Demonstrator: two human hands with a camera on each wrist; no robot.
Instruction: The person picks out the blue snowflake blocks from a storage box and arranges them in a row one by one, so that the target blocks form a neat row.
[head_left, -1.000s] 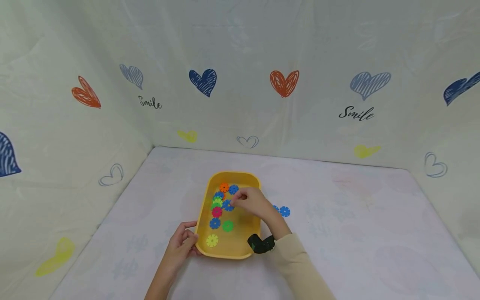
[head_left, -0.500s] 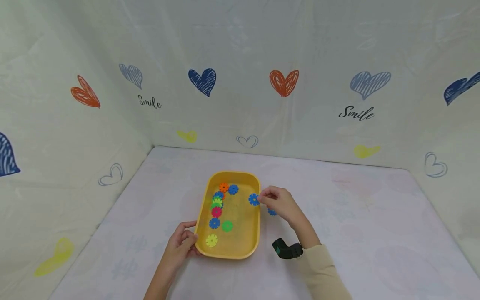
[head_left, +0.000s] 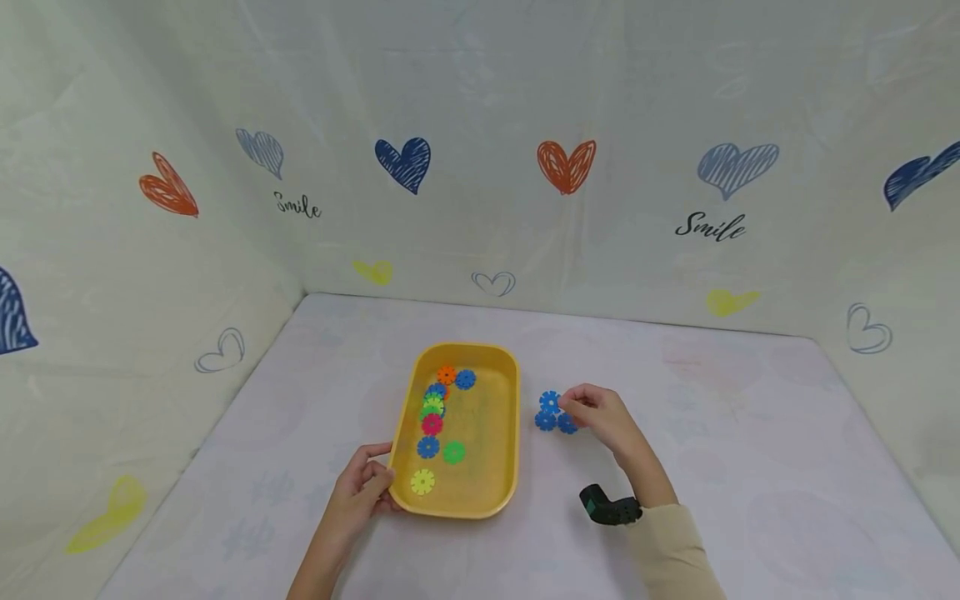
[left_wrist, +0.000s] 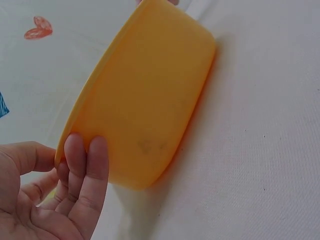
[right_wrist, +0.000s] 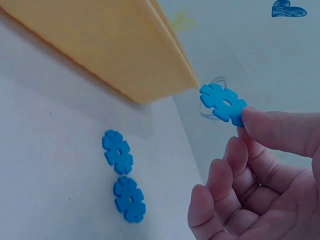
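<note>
While the left hand (head_left: 358,493) steadies the near left corner of a yellow plastic tray (head_left: 498,492), fingers curled against its outer wall and thumb at the rim, the right hand (head_left: 603,417) is out over the white tabletop (head_left: 720,467) just right of the tray. Its thumb and forefinger pinch the edge of a blue snowflake disc (right_wrist: 223,102), a flat notched building piece, held just above the cloth with the other fingers loosely curled beneath. Two more blue discs (right_wrist: 124,175) lie flat on the table directly below it, side by side and nearly touching. Inside the tray, a loose line of discs runs from far to near: an orange disc (head_left: 447,375) and a blue one at the far end, then overlapping blue, green and yellow pieces, a pink disc (head_left: 432,424), a blue one, a green disc (head_left: 453,452), and a yellow disc (head_left: 422,481) nearest the left hand. A black wrist camera (head_left: 606,507) sits at the cuff of a beige sleeve (head_left: 675,554). Heart-printed fabric walls (head_left: 570,167) surround the table.
</note>
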